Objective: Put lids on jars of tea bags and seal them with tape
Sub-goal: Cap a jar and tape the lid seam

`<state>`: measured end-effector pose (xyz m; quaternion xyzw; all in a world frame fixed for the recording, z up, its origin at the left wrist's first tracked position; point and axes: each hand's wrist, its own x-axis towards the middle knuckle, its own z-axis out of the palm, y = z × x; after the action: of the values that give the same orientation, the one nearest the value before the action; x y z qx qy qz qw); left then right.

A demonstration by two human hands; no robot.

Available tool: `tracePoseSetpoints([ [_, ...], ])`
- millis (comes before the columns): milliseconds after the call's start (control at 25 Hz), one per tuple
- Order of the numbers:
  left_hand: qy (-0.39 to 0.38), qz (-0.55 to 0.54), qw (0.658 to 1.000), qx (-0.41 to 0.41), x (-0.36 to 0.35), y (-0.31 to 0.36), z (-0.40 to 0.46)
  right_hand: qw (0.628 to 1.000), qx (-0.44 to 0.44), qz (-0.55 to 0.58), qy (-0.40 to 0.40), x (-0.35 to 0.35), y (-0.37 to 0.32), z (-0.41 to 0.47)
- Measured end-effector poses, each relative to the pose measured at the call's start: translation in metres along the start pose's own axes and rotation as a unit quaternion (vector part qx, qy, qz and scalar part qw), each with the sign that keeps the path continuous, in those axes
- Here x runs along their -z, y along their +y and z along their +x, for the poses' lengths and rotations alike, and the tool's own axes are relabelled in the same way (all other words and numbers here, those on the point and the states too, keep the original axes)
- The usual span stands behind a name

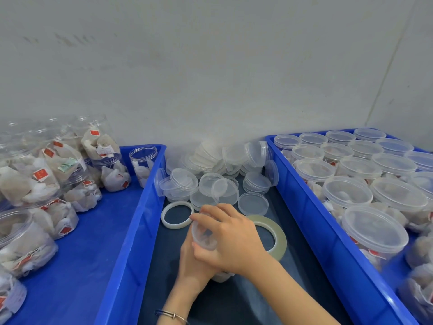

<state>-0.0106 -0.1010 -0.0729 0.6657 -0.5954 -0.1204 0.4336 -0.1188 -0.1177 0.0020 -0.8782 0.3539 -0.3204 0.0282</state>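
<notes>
Blue plastic fills most of the view as two long crates on either side of a dark table strip (234, 306). Taking the jar (204, 235) held at the centre of that strip as the landmark: the left crate (131, 242), left of the jar, holds open clear jars of tea bags (35, 174) with small red tags, whose print is too small and blurred to read; one tag looks green. Several of these jars are cut off by the left edge. The right crate (328, 242), right of the jar, holds rows of lidded jars (375, 228), some cut off at the right edge. Behind the jar lies a heap of loose clear lids (218, 174). Just right of it lies a large roll of clear tape (278, 238), partly hidden by the right hand (230, 240); just behind and left of it lies a smaller whitish ring (177, 214). The right hand curls over the jar's lid, fingers gripping its rim. The left hand (195, 266) grips the jar from below, largely hidden; its wrist wears a thin bracelet (172, 315). The jar's contents are blurred
</notes>
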Motion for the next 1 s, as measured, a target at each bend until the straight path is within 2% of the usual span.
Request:
tracePoseSetpoints([
  [120,-0.014,0.066,0.998,-0.012,-0.002,0.000,0.004,1.000,0.004,0.007,0.012,-0.001,0.000,0.000],
  [400,-0.009,0.041,0.999,-0.022,-0.001,0.004,0.003,1.000,0.015,-0.009,0.021,-0.003,0.000,0.000],
  [560,0.035,0.091,0.994,-0.047,0.001,0.007,0.003,0.999,0.017,-0.043,0.012,-0.004,-0.001,-0.003],
  [600,0.024,0.104,0.993,-0.042,0.002,0.009,0.002,0.998,0.016,-0.054,0.010,-0.005,-0.002,-0.004],
  [720,0.008,0.057,0.997,-0.045,0.002,0.016,-0.001,0.997,0.008,-0.072,-0.003,-0.003,-0.004,-0.004],
  [760,0.018,0.031,0.999,-0.032,0.005,0.019,-0.003,0.999,0.010,-0.036,-0.014,0.000,-0.002,-0.002],
  [800,0.047,-0.003,0.998,-0.034,0.006,0.014,-0.006,0.998,0.010,0.049,-0.035,0.005,0.001,-0.001],
  [840,0.052,-0.069,0.996,-0.016,0.011,0.013,-0.010,0.982,-0.005,0.177,-0.065,0.012,0.007,0.000],
  [880,0.035,-0.130,0.991,-0.012,0.014,0.011,-0.013,0.954,-0.034,0.293,-0.062,0.018,0.015,-0.002],
  [920,0.015,-0.179,0.984,0.002,0.015,0.009,-0.016,0.935,-0.074,0.345,-0.017,0.021,0.028,-0.008],
  [960,0.011,-0.211,0.977,0.015,0.015,0.008,-0.017,0.942,-0.120,0.313,0.028,0.023,0.043,-0.018],
  [1000,0.006,-0.240,0.970,0.025,0.014,0.008,-0.018,0.961,-0.157,0.224,0.027,0.024,0.059,-0.030],
])
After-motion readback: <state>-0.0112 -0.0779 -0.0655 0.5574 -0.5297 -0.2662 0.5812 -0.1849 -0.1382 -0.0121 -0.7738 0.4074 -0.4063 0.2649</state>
